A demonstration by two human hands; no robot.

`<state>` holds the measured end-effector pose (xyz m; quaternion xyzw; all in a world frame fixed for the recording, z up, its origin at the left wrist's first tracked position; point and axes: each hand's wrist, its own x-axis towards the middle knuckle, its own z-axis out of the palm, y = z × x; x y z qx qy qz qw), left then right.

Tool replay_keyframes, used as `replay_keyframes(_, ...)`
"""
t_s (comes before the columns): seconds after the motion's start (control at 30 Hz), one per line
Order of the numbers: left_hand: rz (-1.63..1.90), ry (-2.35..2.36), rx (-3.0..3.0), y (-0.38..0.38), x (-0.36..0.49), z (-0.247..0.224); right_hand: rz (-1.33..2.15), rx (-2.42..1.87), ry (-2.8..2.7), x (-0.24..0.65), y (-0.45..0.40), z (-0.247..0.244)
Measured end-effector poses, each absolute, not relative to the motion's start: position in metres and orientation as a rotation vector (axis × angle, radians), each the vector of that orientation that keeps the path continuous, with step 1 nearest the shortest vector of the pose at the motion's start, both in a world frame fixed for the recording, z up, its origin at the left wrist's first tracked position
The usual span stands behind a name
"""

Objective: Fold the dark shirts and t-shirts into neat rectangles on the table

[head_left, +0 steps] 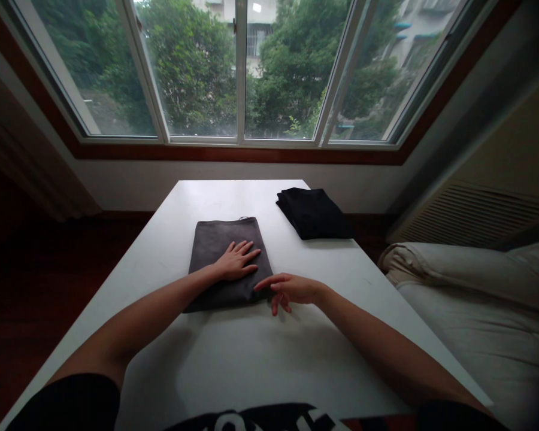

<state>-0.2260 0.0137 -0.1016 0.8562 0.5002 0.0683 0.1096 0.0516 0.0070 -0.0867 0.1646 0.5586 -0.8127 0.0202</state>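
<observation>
A flat dark grey folded cloth (220, 245) lies on the white table, roughly rectangular, with a thin loop of cord or thread at its far edge. My left hand (236, 261) rests palm down on it, fingers spread towards the right. At the cloth's near right corner is my right hand (291, 289), its index finger stretched out over the corner and the other fingers loosely bent below. Nothing shows in the grasp of either hand. Whether the right index finger touches the cloth, I cannot tell.
A folded black cloth (314, 214) sits at the table's far right edge. The white table (233, 359) reaches towards a wall under a wide window (242, 78). To the right stands a seat or bed with a pale cover (485, 323); a curtain (31, 149) hangs at left.
</observation>
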Motion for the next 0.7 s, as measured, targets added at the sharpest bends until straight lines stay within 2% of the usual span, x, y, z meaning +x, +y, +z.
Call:
replay_keyframes(0.53,0.222,1.481,2.587,0.009,-0.232,-0.102,-2.420,0.832,1.841,0.103,-0.007,-0.079)
replay_keyframes(0.7,0.539,1.647,2.527,-0.015,-0.274,-0.089,-2.198,1.440,2.284,0.106,0.016,-0.065)
